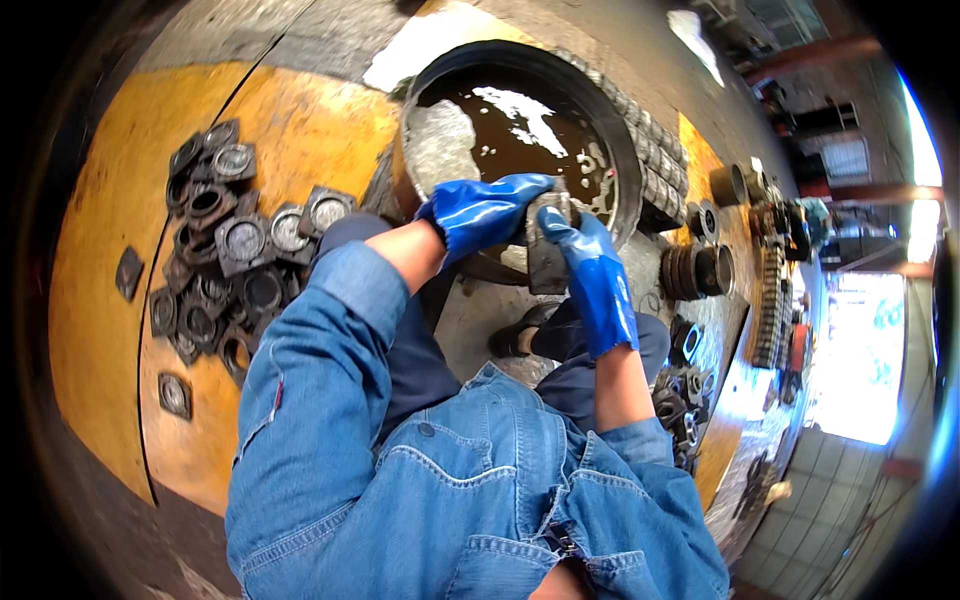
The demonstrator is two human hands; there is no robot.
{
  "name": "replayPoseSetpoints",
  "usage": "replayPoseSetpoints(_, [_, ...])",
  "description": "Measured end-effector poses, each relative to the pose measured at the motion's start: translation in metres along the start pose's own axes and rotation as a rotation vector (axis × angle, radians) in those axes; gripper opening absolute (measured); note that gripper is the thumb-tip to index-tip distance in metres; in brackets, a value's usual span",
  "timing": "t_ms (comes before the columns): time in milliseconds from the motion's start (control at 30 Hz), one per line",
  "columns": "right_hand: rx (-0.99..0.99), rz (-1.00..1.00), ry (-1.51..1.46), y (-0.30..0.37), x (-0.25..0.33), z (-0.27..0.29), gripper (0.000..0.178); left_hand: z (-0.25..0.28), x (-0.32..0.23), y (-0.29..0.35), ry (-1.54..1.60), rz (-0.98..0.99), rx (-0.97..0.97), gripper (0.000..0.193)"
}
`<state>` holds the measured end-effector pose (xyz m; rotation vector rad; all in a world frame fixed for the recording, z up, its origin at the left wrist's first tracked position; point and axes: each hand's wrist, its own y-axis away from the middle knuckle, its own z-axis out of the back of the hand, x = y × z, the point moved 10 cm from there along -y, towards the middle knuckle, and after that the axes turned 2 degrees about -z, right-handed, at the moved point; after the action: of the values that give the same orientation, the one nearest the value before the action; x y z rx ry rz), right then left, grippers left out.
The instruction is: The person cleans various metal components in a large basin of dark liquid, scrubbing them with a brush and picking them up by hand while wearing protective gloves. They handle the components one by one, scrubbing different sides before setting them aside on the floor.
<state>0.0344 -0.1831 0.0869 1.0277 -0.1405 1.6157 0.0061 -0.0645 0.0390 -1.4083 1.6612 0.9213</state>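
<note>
Both my hands wear blue rubber gloves and hold a dark grey, slab-like block (546, 255) upright at the near rim of a round tub (408, 165). My left hand (485, 212) is closed at the block's upper left, its fingers reaching over the far end. From the right side my right hand (594, 268) grips it, the thumb lying across its face. What the gloved fingers do behind the block is hidden. Brown liquid (545, 150) with white foam patches fills much of the tub, and a pale grey surface (442, 140) shows at its left.
To my left, a heap of square dark metal pieces with round recesses (243, 242) lies on yellow boards (105, 330). Stacked dark blocks (655, 165) line the tub's right side. Farther right are metal rings (712, 270) and another pile of parts (685, 400). My shoe (510, 340) is below.
</note>
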Motion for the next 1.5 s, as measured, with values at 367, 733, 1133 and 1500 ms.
replayPoseSetpoints(367, [-0.001, 0.056, -0.065, 0.000, -0.003, 0.005, 0.066, -0.011, -0.026, 0.027, -0.048, 0.049, -0.056, 0.052])
replayPoseSetpoints(733, [-0.014, 0.061, -0.136, -0.003, -0.015, 0.009, 0.068, -0.017, -0.008, 0.006, 0.101, 0.099, -0.004, 0.045])
replayPoseSetpoints(1133, [-0.066, 0.074, 0.046, -0.003, -0.017, 0.009, 0.077, -0.011, -0.003, 0.006, -0.013, 0.017, 0.022, 0.046])
replayPoseSetpoints(1500, [-0.076, 0.282, -0.185, 0.019, 0.007, 0.005, 0.056, 0.076, 0.083, -0.040, 0.337, 0.266, -0.178, 0.042])
